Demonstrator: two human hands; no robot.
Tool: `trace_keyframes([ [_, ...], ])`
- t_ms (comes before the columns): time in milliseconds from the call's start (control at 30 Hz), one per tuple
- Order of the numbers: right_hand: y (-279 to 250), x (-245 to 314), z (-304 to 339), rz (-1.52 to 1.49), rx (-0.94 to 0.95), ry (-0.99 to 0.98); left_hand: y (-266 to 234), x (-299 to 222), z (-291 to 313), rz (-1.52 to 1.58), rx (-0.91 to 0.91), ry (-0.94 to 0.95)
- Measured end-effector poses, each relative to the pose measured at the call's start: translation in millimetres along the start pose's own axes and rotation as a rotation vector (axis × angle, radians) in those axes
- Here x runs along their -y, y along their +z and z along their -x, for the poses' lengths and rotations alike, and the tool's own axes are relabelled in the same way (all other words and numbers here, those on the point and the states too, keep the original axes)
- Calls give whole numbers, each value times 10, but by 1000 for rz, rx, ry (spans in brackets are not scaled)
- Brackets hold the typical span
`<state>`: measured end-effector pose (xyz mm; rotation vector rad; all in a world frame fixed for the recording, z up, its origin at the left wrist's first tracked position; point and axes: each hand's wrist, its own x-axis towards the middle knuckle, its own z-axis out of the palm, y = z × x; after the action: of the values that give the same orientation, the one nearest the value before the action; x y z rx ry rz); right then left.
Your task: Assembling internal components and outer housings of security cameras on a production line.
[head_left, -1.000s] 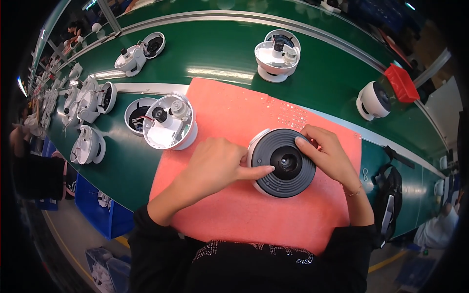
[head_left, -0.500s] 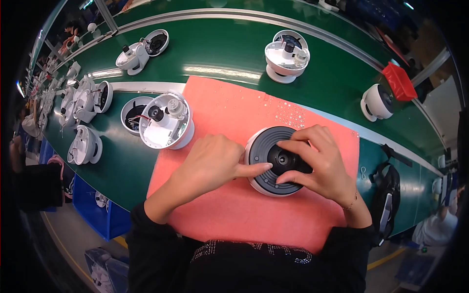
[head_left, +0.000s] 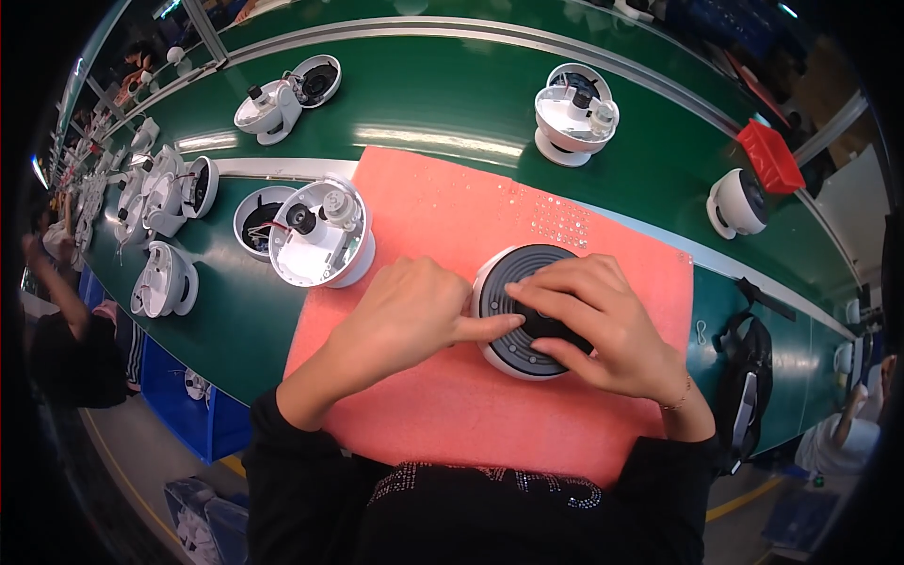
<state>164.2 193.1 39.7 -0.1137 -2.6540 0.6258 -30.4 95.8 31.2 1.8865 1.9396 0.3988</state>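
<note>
A round white camera (head_left: 513,356) with a dark grey ringed face lies face up on the pink mat (head_left: 433,414). My left hand (head_left: 405,311) grips it at the left side, its thumb resting on the grey face. Over the middle of that face bends my right hand (head_left: 607,325), thumb and fingers touching it and hiding the lens. To the left stands an opened white camera housing (head_left: 315,254), a black lens and a clear-topped round part inside. Red wires run from it towards a round cover (head_left: 247,209) with a black inside.
Small clear beads (head_left: 560,226) dot the mat's far side. Opened camera housings (head_left: 574,122) and a closed camera (head_left: 739,202) sit on the green belt (head_left: 424,94) beyond. A red bin (head_left: 767,155) is at far right, a black strap (head_left: 749,377) nearer. More housings (head_left: 165,278) crowd the left.
My right hand's fingers have moved left and closed over the lens, now covered. My left hand stays put. Housings on the far belt have shifted right. A person at left has raised an arm.
</note>
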Motion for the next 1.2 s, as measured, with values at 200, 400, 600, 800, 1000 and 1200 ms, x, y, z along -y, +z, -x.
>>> trace_keyframes([
  [200, 23, -6, 7, -43, -106, 43, 21, 4, 13, -93, -7, -7],
  [400, 249, -289, 251, -718, -117, 691, 251, 61, -4, 480, 225, -212],
  [600, 149, -136, 261, -759, -172, 602, 344, -50, 145, 1077, -12, -23],
  [800, 217, -129, 97, -652, -478, 327, 180, -146, 82, 552, -380, 303],
  [1000, 40, -226, -115, -404, -504, 212, -1, -143, 12, 598, -338, 242],
  [1200, -168, -236, -407, -961, -582, 209, -122, 42, -299, 1308, -356, 291],
])
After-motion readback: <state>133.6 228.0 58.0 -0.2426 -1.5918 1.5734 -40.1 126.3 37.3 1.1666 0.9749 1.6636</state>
